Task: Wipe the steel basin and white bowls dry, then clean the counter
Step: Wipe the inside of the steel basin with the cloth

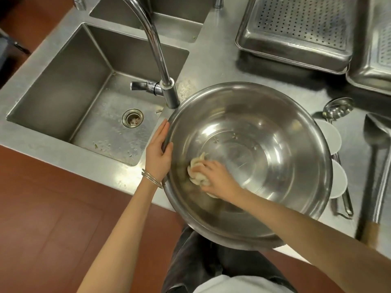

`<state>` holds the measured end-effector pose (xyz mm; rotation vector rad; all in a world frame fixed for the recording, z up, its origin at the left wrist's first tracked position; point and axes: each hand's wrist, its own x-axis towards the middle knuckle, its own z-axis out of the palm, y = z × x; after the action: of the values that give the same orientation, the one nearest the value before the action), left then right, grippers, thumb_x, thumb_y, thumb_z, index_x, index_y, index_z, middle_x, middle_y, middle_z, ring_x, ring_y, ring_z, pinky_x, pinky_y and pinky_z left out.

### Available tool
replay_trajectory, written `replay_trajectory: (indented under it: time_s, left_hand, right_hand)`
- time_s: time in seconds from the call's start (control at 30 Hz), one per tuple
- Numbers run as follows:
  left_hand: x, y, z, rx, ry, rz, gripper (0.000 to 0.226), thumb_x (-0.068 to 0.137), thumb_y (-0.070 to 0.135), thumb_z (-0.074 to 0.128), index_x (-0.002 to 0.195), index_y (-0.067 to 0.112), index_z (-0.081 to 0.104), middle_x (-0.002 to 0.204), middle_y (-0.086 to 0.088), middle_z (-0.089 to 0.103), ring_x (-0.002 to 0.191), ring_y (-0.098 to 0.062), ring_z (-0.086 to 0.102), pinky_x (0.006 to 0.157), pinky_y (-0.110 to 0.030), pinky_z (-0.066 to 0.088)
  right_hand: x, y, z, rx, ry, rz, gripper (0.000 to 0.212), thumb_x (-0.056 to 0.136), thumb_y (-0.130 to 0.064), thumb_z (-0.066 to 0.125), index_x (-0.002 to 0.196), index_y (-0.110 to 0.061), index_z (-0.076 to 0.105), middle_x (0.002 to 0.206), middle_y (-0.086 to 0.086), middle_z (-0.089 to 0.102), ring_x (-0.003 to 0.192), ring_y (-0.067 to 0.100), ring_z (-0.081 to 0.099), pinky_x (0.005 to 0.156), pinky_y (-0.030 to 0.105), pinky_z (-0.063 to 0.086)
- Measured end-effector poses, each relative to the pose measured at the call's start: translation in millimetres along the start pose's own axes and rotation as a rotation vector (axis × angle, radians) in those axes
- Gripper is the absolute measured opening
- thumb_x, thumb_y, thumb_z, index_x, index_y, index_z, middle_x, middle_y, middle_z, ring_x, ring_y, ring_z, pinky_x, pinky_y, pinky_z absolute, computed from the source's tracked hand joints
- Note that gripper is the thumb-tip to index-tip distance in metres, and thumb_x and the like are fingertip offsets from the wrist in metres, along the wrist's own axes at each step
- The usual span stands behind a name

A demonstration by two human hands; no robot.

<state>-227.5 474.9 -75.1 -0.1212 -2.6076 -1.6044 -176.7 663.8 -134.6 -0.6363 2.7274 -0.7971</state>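
The right hand (216, 177) is rubbing a clutched cloth (196, 168) inside the steel basin (275, 149), the left hand (158, 151) gripping its rim; white bowls (332, 138) and bench (213, 64) are probably waiting.

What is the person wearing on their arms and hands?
Both arms are bare, with no sleeves or gloves in view. The wrist of the left hand carries a few thin silver bangles. The right hand and its wrist wear nothing.

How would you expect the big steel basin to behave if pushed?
Probably light for its size; the steel basin looks thin-walled. Likely to tip: it overhangs the counter edge, and the left hand holds its rim. Polished, so probably slippery.
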Motion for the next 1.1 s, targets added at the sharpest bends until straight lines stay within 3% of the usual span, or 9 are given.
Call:
replay_trajectory:
  time_s: [0.1,0.2,0.4,0.53,0.67,0.77,0.87,1.0,1.1]
  left_hand:
    - [0.0,3.1,0.9,-0.023,0.012,-0.012,0.052,0.087,-0.01,0.048,0.137,0.001,0.039,0.144,-0.005,0.037,0.131,-0.003,0.031,0.103,-0.003,0.024]
    - [1.0,6.1,5.7,-0.02,0.053,-0.03,0.051,0.088,-0.009,0.047,0.138,0.001,0.039,0.145,-0.009,0.037,0.134,-0.01,0.031,0.104,-0.004,0.023]
    - [-1.7,7.7,13.4,0.033,0.095,-0.091,0.052,0.091,-0.003,0.045,0.141,0.006,0.034,0.15,-0.007,0.029,0.139,-0.016,0.025,0.105,-0.001,0.015]
    - [-9.2,13.6,7.4,0.195,0.023,0.109,0.046,0.093,0.01,0.044,0.138,0.005,0.039,0.151,-0.01,0.024,0.143,-0.023,0.011,0.113,-0.012,0.003]
    - [-42.8,9.1,-6.7,0.367,-0.239,0.542,0.036,0.094,0.024,0.037,0.104,0.011,0.069,0.119,-0.002,0.063,0.132,-0.019,0.04,0.116,-0.041,0.016]
    - [-54.3,-7.7,-9.4,0.489,-0.269,0.722,0.043,0.093,0.023,0.036,0.072,0.011,0.071,0.078,0.0,0.071,0.091,-0.018,0.063,0.107,-0.04,0.032]
    - [-43.7,-13.5,-5.5,0.485,-0.217,0.751,0.043,0.089,0.016,0.037,0.055,0.01,0.062,0.056,0.0,0.06,0.06,-0.02,0.056,0.095,-0.034,0.038]
    - [-38.4,-13.0,-4.9,0.487,-0.244,0.801,0.041,0.087,0.015,0.04,0.051,0.01,0.058,0.052,0.001,0.056,0.055,-0.021,0.055,0.081,-0.03,0.037]
    - [-38.0,-5.6,-10.3,0.487,-0.259,0.791,0.037,0.086,0.019,0.042,0.054,0.013,0.059,0.055,0.003,0.057,0.058,-0.02,0.056,0.082,-0.031,0.038]
  right_hand:
    - [-44.8,16.0,-29.5,0.044,-0.24,-0.102,0.038,0.07,-0.023,0.06,0.108,-0.026,0.059,0.113,-0.006,0.061,0.098,0.01,0.05,0.084,0.03,0.042]
    - [-68.4,31.8,-71.5,0.03,-0.365,0.119,0.032,0.071,-0.027,0.064,0.102,-0.024,0.064,0.104,-0.009,0.061,0.098,0.012,0.055,0.08,0.025,0.04]
    - [-69.8,-12.5,-132.5,0.299,0.026,0.452,0.033,0.074,-0.012,0.068,0.105,-0.023,0.067,0.084,-0.013,0.063,0.076,-0.001,0.056,0.066,0.002,0.038]
    - [-76.1,-90.0,-113.1,0.25,0.085,0.335,0.039,0.073,-0.033,0.06,0.112,-0.031,0.061,0.109,-0.011,0.061,0.099,0.008,0.054,0.086,0.027,0.044]
    - [-77.7,-133.7,-62.0,0.039,0.193,0.326,0.048,0.068,-0.046,0.047,0.11,-0.029,0.061,0.108,-0.004,0.061,0.094,0.021,0.058,0.079,0.038,0.05]
    - [-91.9,-142.9,-42.3,-0.181,0.204,0.352,0.048,0.051,-0.041,0.069,0.098,-0.03,0.065,0.095,-0.003,0.065,0.072,0.024,0.06,0.058,0.037,0.051]
    - [-137.5,-116.3,-49.3,-0.311,0.284,0.406,0.04,0.055,-0.041,0.069,0.093,-0.031,0.065,0.093,-0.004,0.066,0.068,0.026,0.06,0.055,0.037,0.052]
    - [-191.2,-55.4,-89.3,-0.456,0.469,0.696,0.031,0.069,-0.045,0.067,0.091,-0.024,0.066,0.098,0.0,0.066,0.074,0.034,0.06,0.061,0.042,0.05]
    - [-184.3,-45.1,-93.1,-0.408,0.558,0.682,0.03,0.068,-0.035,0.073,0.094,-0.025,0.063,0.097,0.002,0.066,0.074,0.035,0.06,0.065,0.046,0.05]
